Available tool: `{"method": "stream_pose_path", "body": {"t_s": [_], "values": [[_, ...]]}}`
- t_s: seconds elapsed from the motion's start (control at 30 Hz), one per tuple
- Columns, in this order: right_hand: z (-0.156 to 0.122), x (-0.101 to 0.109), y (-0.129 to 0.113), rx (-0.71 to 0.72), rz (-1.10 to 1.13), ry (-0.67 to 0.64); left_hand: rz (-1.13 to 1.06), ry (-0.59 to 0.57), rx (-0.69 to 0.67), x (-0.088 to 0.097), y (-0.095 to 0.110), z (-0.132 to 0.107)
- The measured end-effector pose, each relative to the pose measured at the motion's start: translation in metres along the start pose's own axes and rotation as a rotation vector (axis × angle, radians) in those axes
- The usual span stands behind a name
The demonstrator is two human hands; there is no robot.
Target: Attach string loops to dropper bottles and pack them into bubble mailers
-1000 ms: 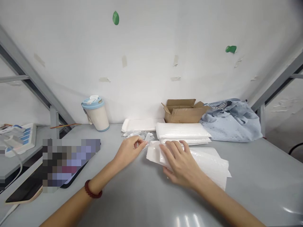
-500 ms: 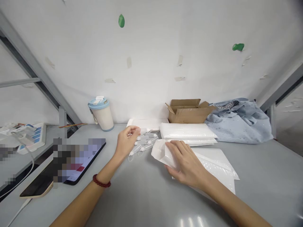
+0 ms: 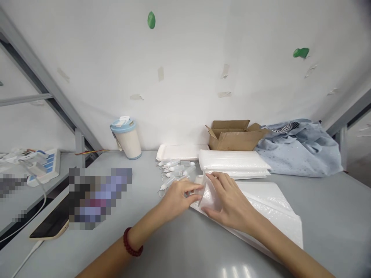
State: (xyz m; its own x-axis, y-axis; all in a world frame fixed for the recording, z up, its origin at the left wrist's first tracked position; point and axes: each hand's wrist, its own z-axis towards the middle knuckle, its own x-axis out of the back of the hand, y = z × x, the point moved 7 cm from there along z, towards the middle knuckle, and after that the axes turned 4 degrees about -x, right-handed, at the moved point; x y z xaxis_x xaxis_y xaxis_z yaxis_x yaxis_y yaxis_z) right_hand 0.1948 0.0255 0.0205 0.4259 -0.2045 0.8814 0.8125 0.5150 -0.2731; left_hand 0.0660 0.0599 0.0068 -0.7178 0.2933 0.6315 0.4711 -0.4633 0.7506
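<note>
My right hand point(image 3: 232, 202) grips a white bubble mailer point(image 3: 261, 239) near its mouth, thumb below and fingers on top, holding that end raised. At this mouth, my left hand point(image 3: 181, 197) has its thumb and fingertips pinched together against the edge. Whatever lies between those fingertips is too small and pale to make out. Several small translucent plastic bottles point(image 3: 174, 168) with white tips and thin loops lie loosely heaped just beyond my left hand. Another white bubble mailer point(image 3: 266, 190) shows partly behind the one in my right hand.
A stack of white bubble mailers point(image 3: 232, 159) stands before an open cardboard box point(image 3: 236, 141). Beside it lies pale blue cloth point(image 3: 301, 152). One flat white mailer point(image 3: 182, 151) rests by the wall. On the left are a cup point(image 3: 127, 139), a phone point(image 3: 50, 220) and a power strip point(image 3: 48, 168).
My left hand has moved right and nearer, from the small bottles to the mouth of the bubble mailer. My right hand keeps its hold, and the mailer's mouth is turned differently.
</note>
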Motion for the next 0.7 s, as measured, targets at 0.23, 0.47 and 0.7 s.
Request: {"method": "stream_pose_path", "body": {"t_s": [0.23,0.47,0.7], "values": [[-0.005,-0.014,-0.001,0.004,-0.138,-0.061,0.102,-0.009,0.071,-0.007,-0.010,0.001],[-0.009,-0.018,-0.003,-0.017,-0.183,-0.084,0.149,0.041,0.013,-0.008,-0.009,0.000],[-0.008,-0.007,-0.010,-0.003,-0.159,-0.069,0.036,0.062,0.036,0.000,-0.004,0.001]]}}
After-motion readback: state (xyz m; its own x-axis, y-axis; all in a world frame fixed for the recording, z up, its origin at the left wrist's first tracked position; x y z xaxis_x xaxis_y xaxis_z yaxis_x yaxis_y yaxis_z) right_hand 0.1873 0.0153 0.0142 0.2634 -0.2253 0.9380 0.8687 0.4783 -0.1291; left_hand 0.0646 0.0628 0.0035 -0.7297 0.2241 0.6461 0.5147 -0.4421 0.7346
